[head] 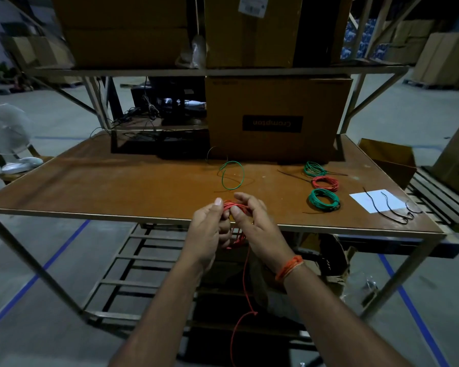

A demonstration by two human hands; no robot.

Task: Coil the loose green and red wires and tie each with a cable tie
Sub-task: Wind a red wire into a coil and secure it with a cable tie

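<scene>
Brown wooden worktop (143, 181) in a dim warehouse, thin red wire coil (235, 207) held over its near edge, left hand (210, 229) and right hand (255, 223) both curled, pinching its loops, loose tail dangling below.

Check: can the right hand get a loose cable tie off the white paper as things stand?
Probably not yet: the right hand grips the red wire. The path to the cable ties on the white paper looks unobstructed.

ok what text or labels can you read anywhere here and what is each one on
"Crompton", upside down, on the dark label of the cardboard box at the back of the table.
White sticker on the upper shelf box: has a barcode and print, too small to read.
White paper on the table: no readable writing.
</scene>
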